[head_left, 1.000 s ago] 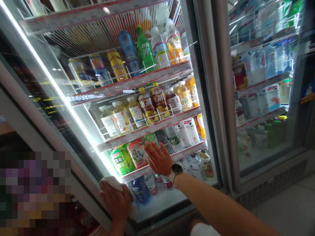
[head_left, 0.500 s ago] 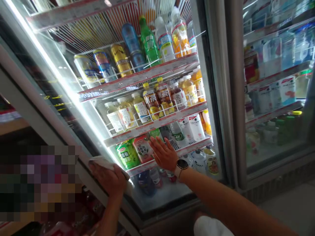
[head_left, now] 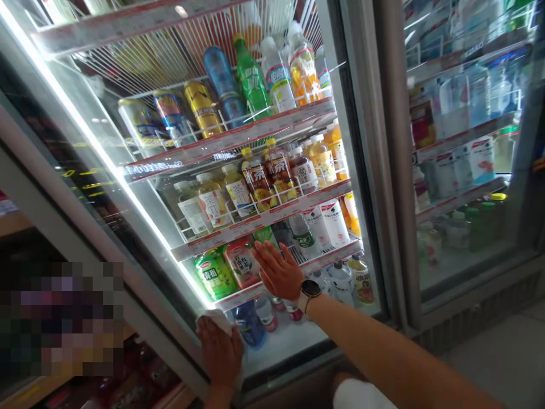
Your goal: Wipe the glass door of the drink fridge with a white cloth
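Note:
My left hand (head_left: 221, 351) presses a white cloth (head_left: 220, 319) against the lower left of a drinks fridge's glass door (head_left: 281, 358). Part of the cloth is hidden under the palm and fingers. Higher and to the right, my right hand (head_left: 281, 272) lies flat on the same glass, fingers stretched out and holding nothing; a watch (head_left: 310, 288) is on that wrist. Behind the glass near this hand stand a red tea bottle (head_left: 242, 262) and a green one (head_left: 215, 275).
Shelves of bottles and cans fill the fridge, among them a green soda bottle (head_left: 252, 79) and a gold can (head_left: 202, 108). A metal door frame (head_left: 383, 142) separates it from a second fridge on the right. At lower left is a shelf with dark red packages (head_left: 128, 378).
My left hand and the cloth have moved right and down, from the door's left frame onto the lower glass. The right hand stays on the glass; the view has shifted slightly.

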`<action>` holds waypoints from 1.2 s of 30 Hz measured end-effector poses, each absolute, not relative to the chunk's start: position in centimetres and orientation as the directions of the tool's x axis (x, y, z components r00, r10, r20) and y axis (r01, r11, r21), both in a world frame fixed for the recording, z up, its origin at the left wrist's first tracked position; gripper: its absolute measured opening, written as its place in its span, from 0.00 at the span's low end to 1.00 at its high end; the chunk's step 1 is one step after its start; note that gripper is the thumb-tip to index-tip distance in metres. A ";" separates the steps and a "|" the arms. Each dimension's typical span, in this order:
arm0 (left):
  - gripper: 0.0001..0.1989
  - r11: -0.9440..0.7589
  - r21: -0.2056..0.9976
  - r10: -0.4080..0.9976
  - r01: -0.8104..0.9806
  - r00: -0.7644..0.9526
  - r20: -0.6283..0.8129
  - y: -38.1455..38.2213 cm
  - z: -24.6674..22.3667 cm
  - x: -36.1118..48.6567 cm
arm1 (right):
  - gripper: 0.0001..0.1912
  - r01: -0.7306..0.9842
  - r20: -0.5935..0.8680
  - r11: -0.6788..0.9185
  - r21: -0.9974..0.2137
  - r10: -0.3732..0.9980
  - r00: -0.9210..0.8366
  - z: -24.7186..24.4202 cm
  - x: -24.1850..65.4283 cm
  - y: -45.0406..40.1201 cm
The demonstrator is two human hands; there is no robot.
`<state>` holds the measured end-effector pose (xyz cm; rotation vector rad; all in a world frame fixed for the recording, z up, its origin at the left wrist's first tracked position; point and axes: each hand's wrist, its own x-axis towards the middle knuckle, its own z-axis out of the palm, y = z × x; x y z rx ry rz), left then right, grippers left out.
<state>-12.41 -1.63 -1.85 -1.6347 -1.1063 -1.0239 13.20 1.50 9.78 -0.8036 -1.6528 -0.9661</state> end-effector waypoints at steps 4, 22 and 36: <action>0.39 -0.274 -0.209 0.141 0.939 0.254 0.957 -0.5 5.3 -8.5 | 0.28 0.866 0.965 0.456 0.207 0.050 -0.257 9.7 13.2 1.6; 0.34 -0.281 -0.366 0.117 0.887 0.410 0.904 0.2 3.1 -2.4 | 0.29 0.875 0.968 0.444 0.194 0.060 -0.245 9.5 13.0 1.7; 0.28 -0.275 -0.505 0.208 0.818 0.563 0.800 -0.7 1.7 -6.2 | 0.28 0.879 0.967 0.431 0.205 0.049 -0.250 9.7 13.1 1.6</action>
